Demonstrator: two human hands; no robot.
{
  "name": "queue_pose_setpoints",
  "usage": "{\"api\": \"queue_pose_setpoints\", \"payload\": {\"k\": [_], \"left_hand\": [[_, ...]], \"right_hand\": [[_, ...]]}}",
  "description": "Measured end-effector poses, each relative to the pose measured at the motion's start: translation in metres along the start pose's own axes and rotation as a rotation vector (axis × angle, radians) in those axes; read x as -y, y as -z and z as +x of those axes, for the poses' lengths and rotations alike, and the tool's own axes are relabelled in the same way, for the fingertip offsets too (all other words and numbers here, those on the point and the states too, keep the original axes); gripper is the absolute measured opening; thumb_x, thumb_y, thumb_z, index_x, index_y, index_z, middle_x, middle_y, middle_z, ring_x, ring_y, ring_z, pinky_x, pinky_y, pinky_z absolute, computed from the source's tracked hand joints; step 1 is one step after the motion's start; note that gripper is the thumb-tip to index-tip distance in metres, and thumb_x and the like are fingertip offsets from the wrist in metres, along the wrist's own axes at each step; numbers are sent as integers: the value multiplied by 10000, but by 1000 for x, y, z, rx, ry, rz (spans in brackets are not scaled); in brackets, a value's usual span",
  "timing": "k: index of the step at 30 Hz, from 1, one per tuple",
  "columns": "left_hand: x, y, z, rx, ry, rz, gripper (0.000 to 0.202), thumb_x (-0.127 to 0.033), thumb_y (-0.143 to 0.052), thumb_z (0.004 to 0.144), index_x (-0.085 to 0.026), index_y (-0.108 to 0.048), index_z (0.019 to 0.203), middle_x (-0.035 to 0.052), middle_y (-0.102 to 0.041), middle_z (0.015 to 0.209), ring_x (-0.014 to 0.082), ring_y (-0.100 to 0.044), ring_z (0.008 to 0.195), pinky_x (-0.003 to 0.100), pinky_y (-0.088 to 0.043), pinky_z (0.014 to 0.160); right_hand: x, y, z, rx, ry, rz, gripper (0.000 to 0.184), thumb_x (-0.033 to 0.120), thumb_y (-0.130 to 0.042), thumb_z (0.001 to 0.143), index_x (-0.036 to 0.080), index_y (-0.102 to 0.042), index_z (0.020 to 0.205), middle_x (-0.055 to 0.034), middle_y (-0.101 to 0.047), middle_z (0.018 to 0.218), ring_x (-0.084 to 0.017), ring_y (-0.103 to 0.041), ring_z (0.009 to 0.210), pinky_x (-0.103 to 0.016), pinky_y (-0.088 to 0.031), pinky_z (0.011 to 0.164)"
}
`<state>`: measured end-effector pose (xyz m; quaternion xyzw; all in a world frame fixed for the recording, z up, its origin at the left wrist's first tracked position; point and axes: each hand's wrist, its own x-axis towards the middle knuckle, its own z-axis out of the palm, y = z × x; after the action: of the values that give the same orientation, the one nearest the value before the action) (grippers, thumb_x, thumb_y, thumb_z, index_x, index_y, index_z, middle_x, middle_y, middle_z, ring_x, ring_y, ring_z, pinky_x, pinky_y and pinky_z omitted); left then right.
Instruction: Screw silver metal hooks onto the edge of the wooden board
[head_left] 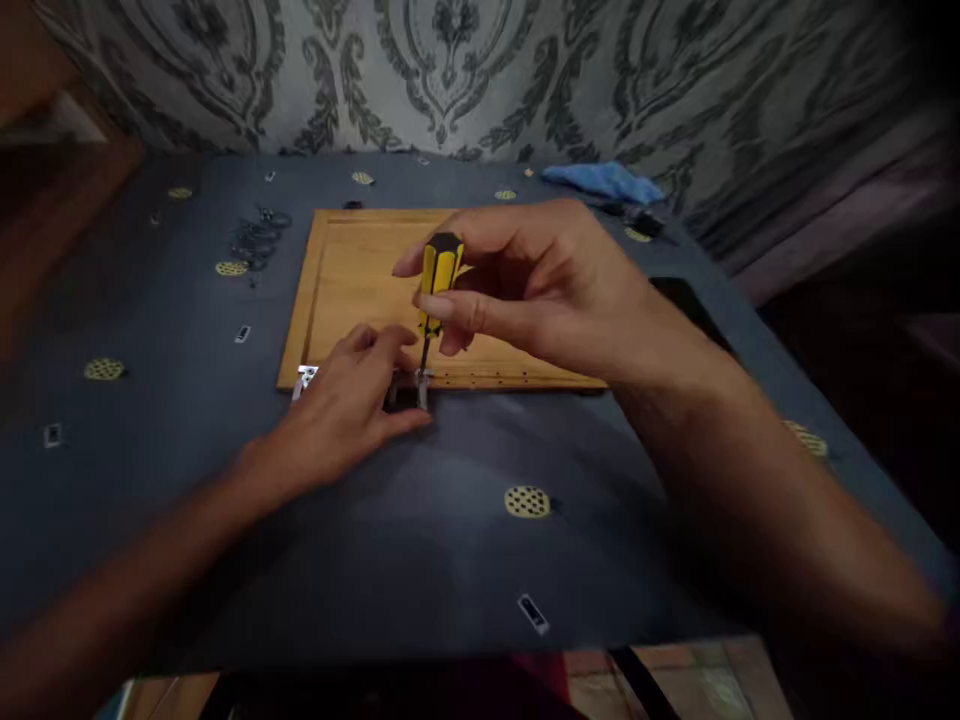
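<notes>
My right hand (540, 285) grips a screwdriver (441, 275) with a yellow and black handle, held nearly upright between thumb and fingers. Its shaft points down, and the tip meets a metal hinge (422, 388) at the near edge of a wooden panel (360, 270). Around that hinge, my left hand (349, 395) has its thumb on the near side and its fingers on the panel side, steadying it. The fingers partly cover the hinge. Left of this hand, a second shiny metal hinge (306, 379) shows at the panel's corner. Small dark holes dot the near edge.
A dark patterned tablecloth (420, 560) covers the table. Several small metal pieces (256, 238) lie left of the panel. At the back right are a blue cloth (604, 182) and a dark object (646, 222). Behind stands a patterned wall (450, 80). A dark flat object (686, 305) is partly behind my right arm.
</notes>
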<state>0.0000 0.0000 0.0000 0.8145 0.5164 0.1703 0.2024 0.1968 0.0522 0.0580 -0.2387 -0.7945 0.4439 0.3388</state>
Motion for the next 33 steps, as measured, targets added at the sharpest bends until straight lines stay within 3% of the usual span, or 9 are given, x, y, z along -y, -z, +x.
{"api": "queue_pose_setpoints", "payload": {"k": [6,10,15,22,33], "left_hand": [[2,-5,-1,-1,-9,1,500,-294,-821,799,-220,-490,1166,37,-651,1084,248,-595,1064,393,-525,892],[2,-5,-1,-10,2,-11,520,-306,-839,780,-219,-496,1161,39,-651,1083,248,-603,1055,405,-530,894],[1,-3,0,-14,2,-34,504,-273,-828,784,-217,-507,1169,40,-645,1070,246,-609,1059,413,-542,902],[4,-5,-2,-31,-10,-53,552,-274,-824,783,-237,-493,1224,45,-626,1084,257,-614,1094,447,-550,935],[5,-6,-2,-33,-16,-77,553,-257,-838,774,-224,-504,1214,52,-622,1104,250,-631,1071,433,-557,916]], "right_hand": [[-11,-5,1,-96,-19,-20,321,397,-823,808,165,-602,790,41,-606,736,-67,-623,587,-171,-576,531],[-8,-2,1,-79,-25,-4,315,419,-813,813,178,-616,863,52,-589,714,-77,-633,611,-175,-574,542],[-3,2,-2,-19,-32,27,263,405,-734,896,170,-659,988,4,-672,869,-84,-668,654,-211,-599,621],[-11,-6,3,-168,-14,-37,373,488,-814,786,180,-607,757,35,-619,720,-79,-625,566,-193,-551,513],[-29,-9,16,-274,16,-45,552,591,-809,736,213,-415,649,60,-491,608,-78,-585,516,-174,-444,432]]}}
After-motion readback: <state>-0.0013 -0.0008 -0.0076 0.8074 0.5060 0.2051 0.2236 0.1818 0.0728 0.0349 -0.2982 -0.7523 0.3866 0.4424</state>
